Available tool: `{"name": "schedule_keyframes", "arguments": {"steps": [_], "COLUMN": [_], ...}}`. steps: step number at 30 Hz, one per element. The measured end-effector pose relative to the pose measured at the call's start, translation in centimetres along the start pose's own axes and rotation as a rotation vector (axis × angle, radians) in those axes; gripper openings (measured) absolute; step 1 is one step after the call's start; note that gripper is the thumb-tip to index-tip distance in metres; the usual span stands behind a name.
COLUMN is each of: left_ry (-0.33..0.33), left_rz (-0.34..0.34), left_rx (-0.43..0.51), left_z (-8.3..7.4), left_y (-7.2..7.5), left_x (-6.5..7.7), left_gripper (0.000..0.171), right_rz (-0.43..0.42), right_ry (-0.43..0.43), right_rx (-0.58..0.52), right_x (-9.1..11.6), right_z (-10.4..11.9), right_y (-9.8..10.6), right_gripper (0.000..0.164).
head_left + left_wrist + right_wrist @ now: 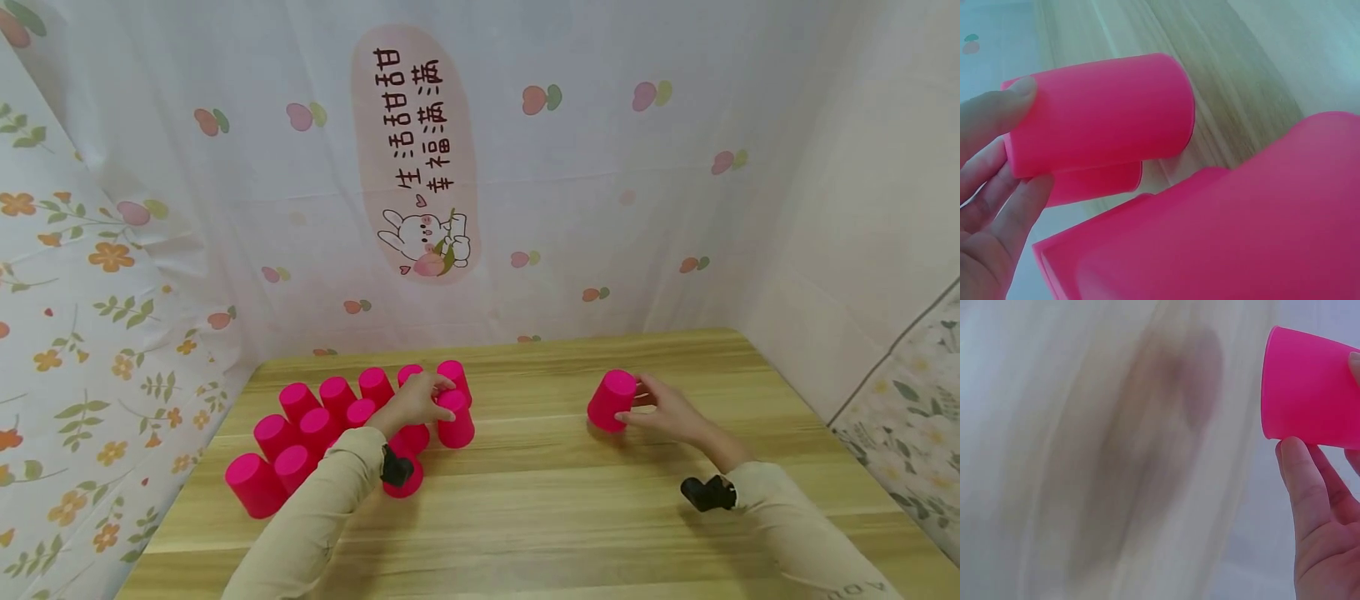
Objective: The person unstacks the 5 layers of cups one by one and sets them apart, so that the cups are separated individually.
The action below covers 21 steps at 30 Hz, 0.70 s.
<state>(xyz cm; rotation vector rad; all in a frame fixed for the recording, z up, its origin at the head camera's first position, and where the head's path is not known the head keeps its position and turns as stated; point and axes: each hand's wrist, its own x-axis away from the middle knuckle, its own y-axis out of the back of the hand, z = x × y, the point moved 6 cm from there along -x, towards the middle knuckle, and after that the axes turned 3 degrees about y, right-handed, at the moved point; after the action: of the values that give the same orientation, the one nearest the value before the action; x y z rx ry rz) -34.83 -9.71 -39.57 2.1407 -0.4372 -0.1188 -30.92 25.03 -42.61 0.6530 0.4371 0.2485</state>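
With thumb and fingers my left hand (416, 402) grips an upside-down pink cup (456, 423) near its closed end, at the right side of a group of similar cups. In the left wrist view the thumb and fingertips press on opposite sides of that cup (1104, 112), and another cup shows behind it. Out to the right, my right hand (666, 410) holds a single pink cup (611, 402) between thumb and fingers. The right wrist view shows this cup (1310, 390) held apart from the table, its shadow below.
Several upside-down pink cups (257, 485) stand close together on the table's left part, some hidden by the left arm. The wooden table (525, 517) runs back to a white printed curtain (600, 192). Black straps with small devices sit on both wrists.
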Motion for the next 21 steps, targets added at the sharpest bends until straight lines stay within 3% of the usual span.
{"name": "schedule_keyframes", "arguments": {"steps": [9,21], "left_ry": [-0.001,-0.003], "left_rz": [0.057,0.077], "left_rx": [-0.01,0.007], "left_z": [0.4,0.5], "left_y": [0.2,0.3], "left_x": [-0.1,-0.1], "left_gripper": [0.044,0.045], "right_rz": [0.1,0.249], "right_ry": [0.053,0.103], "right_rx": [-0.167,-0.298], "right_x": [-2.5,-4.7], "right_z": [4.2,11.3], "right_y": [-4.0,-11.2], "right_gripper": [0.053,0.04]}}
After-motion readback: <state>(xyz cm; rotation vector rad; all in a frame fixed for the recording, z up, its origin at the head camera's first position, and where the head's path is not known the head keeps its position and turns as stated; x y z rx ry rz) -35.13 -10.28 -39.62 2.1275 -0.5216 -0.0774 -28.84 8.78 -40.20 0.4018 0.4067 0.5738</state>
